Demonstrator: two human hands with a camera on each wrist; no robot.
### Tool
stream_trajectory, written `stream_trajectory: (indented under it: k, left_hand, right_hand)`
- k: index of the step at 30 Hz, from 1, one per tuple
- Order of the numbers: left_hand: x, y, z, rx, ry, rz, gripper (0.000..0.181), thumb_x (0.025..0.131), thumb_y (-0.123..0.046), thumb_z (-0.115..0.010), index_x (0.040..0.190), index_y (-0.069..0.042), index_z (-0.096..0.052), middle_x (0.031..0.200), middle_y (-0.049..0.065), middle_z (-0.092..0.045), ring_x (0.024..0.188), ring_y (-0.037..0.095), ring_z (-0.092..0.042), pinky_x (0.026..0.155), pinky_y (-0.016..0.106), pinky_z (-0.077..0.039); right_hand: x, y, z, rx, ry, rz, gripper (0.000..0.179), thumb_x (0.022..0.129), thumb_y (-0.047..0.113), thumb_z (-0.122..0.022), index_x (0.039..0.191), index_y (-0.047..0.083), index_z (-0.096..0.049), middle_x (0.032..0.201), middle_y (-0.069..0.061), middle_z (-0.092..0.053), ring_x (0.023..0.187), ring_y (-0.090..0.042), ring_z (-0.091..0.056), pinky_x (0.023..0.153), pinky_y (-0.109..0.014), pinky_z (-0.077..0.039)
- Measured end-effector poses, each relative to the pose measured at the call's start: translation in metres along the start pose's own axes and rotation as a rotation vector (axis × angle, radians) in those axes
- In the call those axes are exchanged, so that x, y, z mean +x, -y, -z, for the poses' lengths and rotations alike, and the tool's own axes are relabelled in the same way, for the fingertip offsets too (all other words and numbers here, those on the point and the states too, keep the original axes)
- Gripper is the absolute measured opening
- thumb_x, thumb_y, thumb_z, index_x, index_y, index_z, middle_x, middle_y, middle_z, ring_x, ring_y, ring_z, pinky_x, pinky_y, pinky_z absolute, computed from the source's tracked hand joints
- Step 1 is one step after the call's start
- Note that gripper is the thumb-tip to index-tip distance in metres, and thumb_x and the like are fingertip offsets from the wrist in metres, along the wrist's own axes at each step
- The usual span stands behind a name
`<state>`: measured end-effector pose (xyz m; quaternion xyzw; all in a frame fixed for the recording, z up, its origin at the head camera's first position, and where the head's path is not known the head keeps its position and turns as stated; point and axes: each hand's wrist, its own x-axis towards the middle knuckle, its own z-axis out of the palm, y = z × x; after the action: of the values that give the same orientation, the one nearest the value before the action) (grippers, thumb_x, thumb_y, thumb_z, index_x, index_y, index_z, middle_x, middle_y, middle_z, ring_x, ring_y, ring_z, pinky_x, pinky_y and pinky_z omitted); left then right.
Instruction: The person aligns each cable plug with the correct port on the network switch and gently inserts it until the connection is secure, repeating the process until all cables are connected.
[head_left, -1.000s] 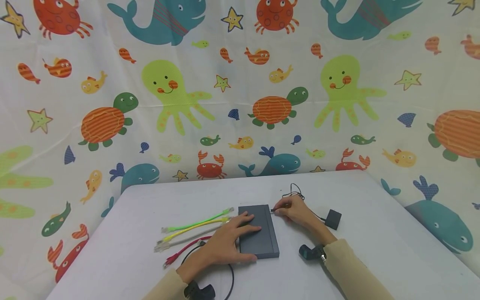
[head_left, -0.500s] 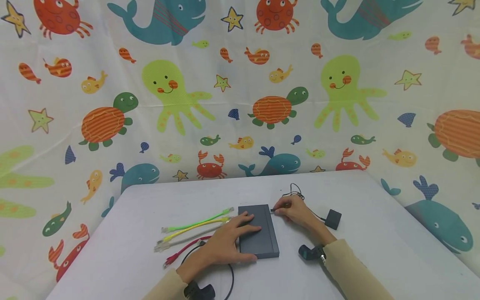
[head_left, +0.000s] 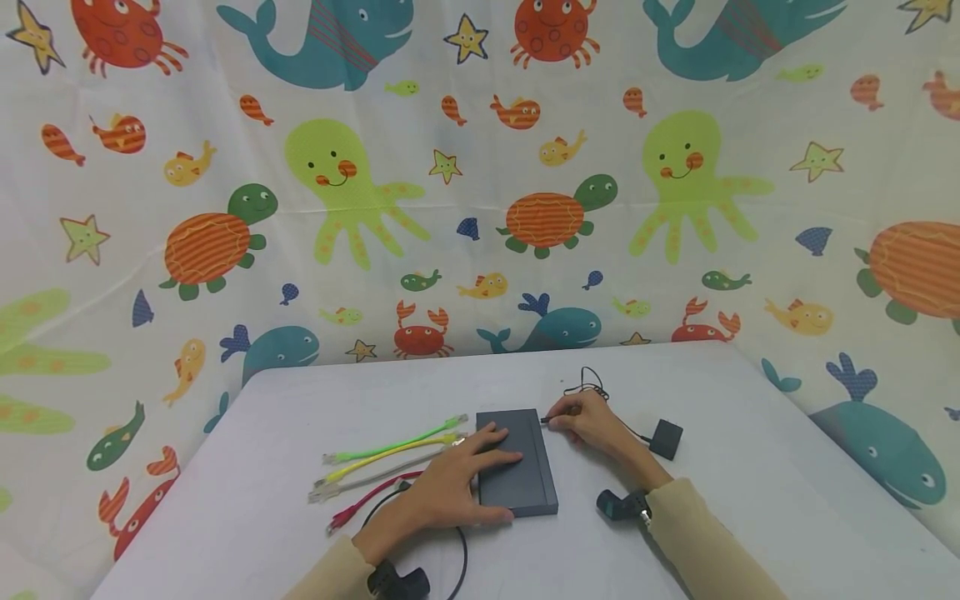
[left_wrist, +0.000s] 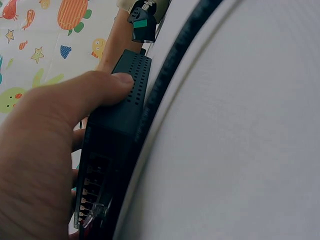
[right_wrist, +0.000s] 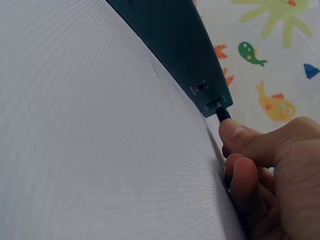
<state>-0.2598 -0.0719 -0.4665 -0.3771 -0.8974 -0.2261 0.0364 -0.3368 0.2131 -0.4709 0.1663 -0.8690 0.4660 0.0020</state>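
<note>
A dark grey network switch [head_left: 517, 467] lies flat on the white table. My left hand [head_left: 450, 483] holds it, with fingers across the top and the thumb on the near vented side, which shows in the left wrist view. A row of ports [left_wrist: 90, 195] faces the left wrist camera, and a clear cable connector [left_wrist: 95, 215] appears in front of them. At the far right corner, my right hand [head_left: 592, 423] pinches a black plug [right_wrist: 223, 114]. Its tip meets a socket in the switch's side; how deep it sits, I cannot tell.
Left of the switch lie a green cable [head_left: 405, 442], a yellow cable [head_left: 390, 454], a grey cable [head_left: 375, 483] and a red cable [head_left: 367, 508]. A black cable [head_left: 465, 558] curves under my left wrist. The black power adapter [head_left: 666, 439] sits right of my right hand.
</note>
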Motion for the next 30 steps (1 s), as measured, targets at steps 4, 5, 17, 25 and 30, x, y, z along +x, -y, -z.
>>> stream_trajectory:
  k: [4, 5, 17, 25, 30]
  left_hand:
    - [0.0006, -0.0005, 0.0005, -0.004, 0.0, -0.002, 0.069, 0.075, -0.074, -0.061, 0.137, -0.051, -0.043, 0.156, -0.012, -0.033, 0.148, 0.018, -0.024, 0.106, 0.057, -0.038]
    - [0.0008, -0.0005, 0.0005, -0.004, 0.0, -0.004, 0.069, 0.075, -0.074, -0.061, 0.137, -0.051, -0.043, 0.156, -0.011, -0.033, 0.148, 0.018, -0.024, 0.106, 0.057, -0.038]
    - [0.0013, -0.0004, 0.0013, 0.0, 0.005, -0.006, 0.07, 0.075, -0.075, -0.06, 0.138, -0.051, -0.043, 0.156, -0.011, -0.033, 0.148, 0.019, -0.024, 0.106, 0.057, -0.037]
    - [0.0004, -0.0002, 0.0007, -0.008, 0.009, -0.003, 0.069, 0.075, -0.075, -0.059, 0.138, -0.051, -0.043, 0.156, -0.011, -0.033, 0.148, 0.019, -0.025, 0.105, 0.058, -0.038]
    - [0.0006, 0.0004, 0.0002, -0.002, 0.008, -0.001, 0.069, 0.075, -0.076, -0.059, 0.138, -0.052, -0.043, 0.155, -0.012, -0.033, 0.148, 0.019, -0.025, 0.106, 0.058, -0.038]
  right_hand:
    - [0.0004, 0.0012, -0.0001, -0.016, -0.011, -0.003, 0.007, 0.081, 0.012, -0.074, 0.088, 0.011, -0.074, 0.078, -0.005, -0.067, 0.047, -0.01, -0.051, 0.044, -0.025, -0.045]
    - [0.0003, 0.0018, 0.0, -0.013, -0.015, -0.006, 0.007, 0.081, 0.011, -0.075, 0.087, 0.011, -0.074, 0.08, -0.005, -0.068, 0.047, -0.01, -0.051, 0.044, -0.025, -0.045]
    - [-0.0007, 0.0011, 0.0023, 0.015, -0.014, 0.021, 0.011, 0.081, 0.006, -0.072, 0.091, 0.009, -0.075, 0.087, -0.009, -0.071, 0.05, -0.012, -0.053, 0.046, -0.025, -0.047]
    - [0.0005, -0.0013, 0.0018, 0.023, -0.003, 0.019, 0.011, 0.081, 0.006, -0.072, 0.091, 0.009, -0.076, 0.082, -0.008, -0.07, 0.051, -0.012, -0.053, 0.047, -0.025, -0.047]
    - [0.0, -0.0016, 0.0029, 0.042, 0.007, 0.032, 0.012, 0.084, 0.005, -0.069, 0.093, 0.007, -0.075, 0.078, -0.009, -0.069, 0.051, -0.011, -0.054, 0.048, -0.025, -0.047]
